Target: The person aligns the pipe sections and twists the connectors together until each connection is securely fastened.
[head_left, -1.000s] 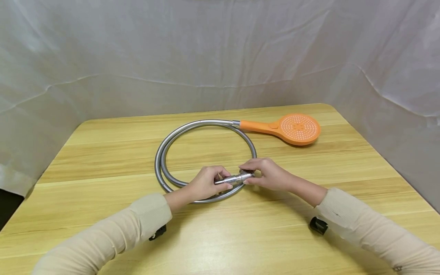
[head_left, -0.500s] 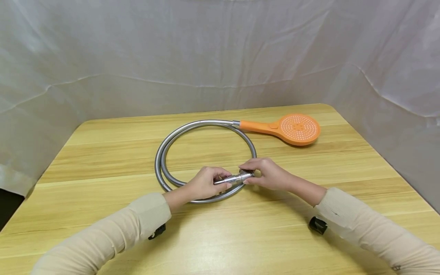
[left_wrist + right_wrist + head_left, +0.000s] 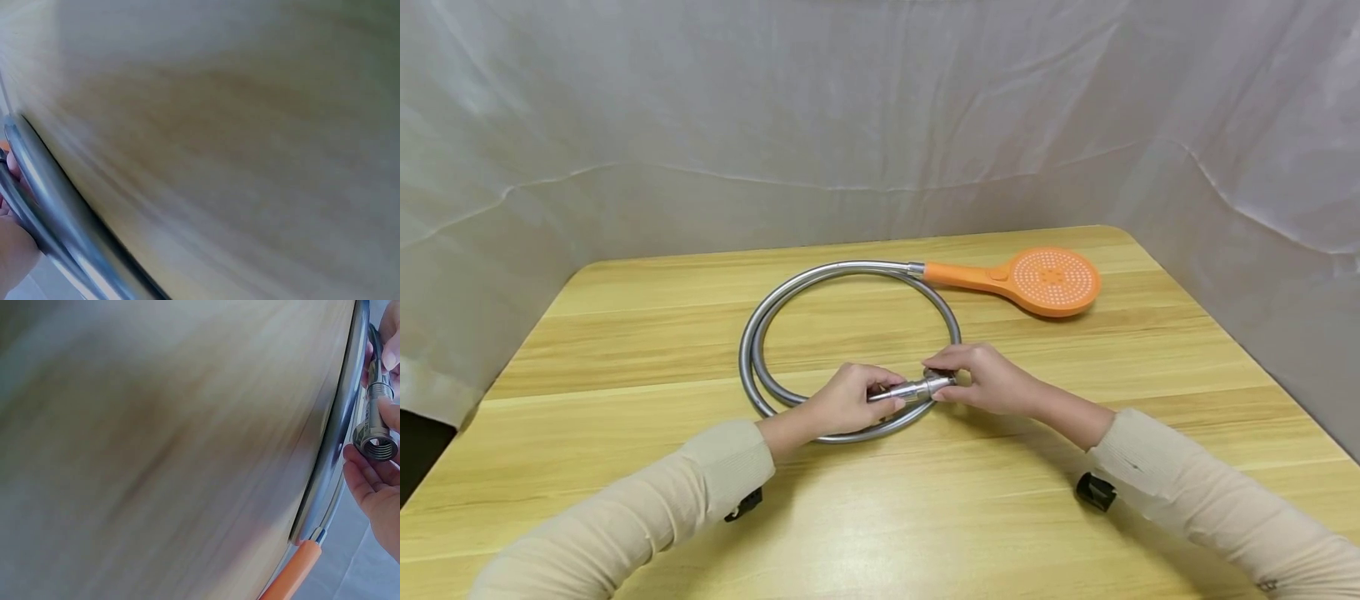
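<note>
In the head view a chrome shower hose (image 3: 748, 354) lies coiled on the table, joined at the back to an orange hand shower (image 3: 1051, 282). My left hand (image 3: 842, 402) pinches the hose's free end by its connector (image 3: 907, 392), raised over the front of the coil. Against that end, my right hand (image 3: 996, 383) grips a small chrome fitting (image 3: 937, 382) between thumb and fingers. The right wrist view shows the fitting's threaded opening (image 3: 380, 449) facing away from the hose, in line with the connector. In the left wrist view, the hose (image 3: 69, 206) crosses in front of the fingers.
The wood-grain table (image 3: 865, 517) has rounded back corners. Pale fabric (image 3: 865, 117) hangs behind it and along both sides. Black wrist devices (image 3: 1095, 492) show beneath the sleeves. The hand shower lies face up at the back right, beyond the right hand.
</note>
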{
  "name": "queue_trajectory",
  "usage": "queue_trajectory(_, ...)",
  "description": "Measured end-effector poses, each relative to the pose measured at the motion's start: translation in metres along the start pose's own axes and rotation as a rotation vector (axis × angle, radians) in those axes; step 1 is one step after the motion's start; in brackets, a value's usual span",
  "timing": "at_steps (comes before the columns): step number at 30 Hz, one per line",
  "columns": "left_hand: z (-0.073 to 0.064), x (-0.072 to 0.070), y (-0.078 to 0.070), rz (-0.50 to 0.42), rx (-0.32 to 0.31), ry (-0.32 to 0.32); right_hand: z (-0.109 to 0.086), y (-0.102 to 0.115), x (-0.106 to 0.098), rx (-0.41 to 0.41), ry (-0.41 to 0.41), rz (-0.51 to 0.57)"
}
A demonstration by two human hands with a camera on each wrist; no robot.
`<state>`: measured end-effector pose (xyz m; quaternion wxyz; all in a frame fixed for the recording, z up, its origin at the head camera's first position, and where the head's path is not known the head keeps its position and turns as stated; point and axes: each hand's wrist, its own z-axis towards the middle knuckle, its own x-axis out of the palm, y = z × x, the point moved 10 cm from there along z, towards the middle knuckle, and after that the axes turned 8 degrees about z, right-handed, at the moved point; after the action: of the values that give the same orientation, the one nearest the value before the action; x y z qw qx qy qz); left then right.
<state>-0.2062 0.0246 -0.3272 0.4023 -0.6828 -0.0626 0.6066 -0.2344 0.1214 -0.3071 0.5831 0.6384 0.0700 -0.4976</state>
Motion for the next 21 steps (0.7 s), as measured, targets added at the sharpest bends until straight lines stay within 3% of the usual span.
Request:
queue_trajectory(5,-0.0001,0.0000,-0.0005,0.005,-0.004,0.007,0.0000,0.0011,-0.0004,-0.013,-0.004,0.001)
queue_trajectory(21,0.0000,-0.0044,-0.0031,0.006,0.004,-0.057,0.0002,0.0016,-0.0003,-0.025,-0.009,0.010)
